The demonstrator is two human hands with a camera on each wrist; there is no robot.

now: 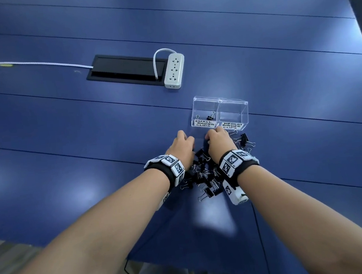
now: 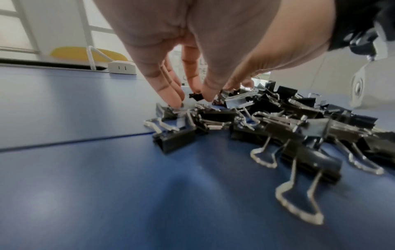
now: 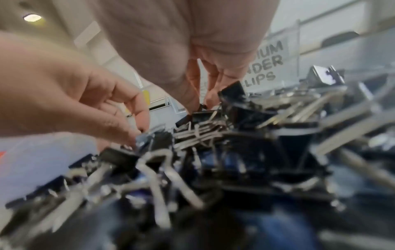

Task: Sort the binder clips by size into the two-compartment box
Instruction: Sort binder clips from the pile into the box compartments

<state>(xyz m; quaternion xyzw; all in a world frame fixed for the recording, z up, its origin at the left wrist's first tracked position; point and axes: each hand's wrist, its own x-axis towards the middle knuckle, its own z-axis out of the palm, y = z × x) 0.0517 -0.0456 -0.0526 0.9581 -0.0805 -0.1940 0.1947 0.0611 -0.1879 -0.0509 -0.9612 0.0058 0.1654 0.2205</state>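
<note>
A pile of black binder clips (image 1: 203,176) of mixed sizes lies on the blue table (image 1: 88,145) under both hands. Just behind it stands the clear two-compartment box (image 1: 219,100), labelled SMALL on the left and MEDIUM on the right. One small clip (image 1: 211,116) lies in the left compartment. My left hand (image 1: 183,145) points down at the pile's left edge, and its thumb and forefinger pinch a small black clip (image 2: 195,96). My right hand (image 1: 218,142) reaches into the far side of the pile, its thumb and fingers closing on a small black clip (image 3: 202,110).
A white power strip (image 1: 174,70) lies beside a black cable hatch (image 1: 125,69) in the middle of the table. A white cable (image 1: 36,63) runs off to the left. The table's right edge and a grey chair (image 1: 360,9) are at the far right.
</note>
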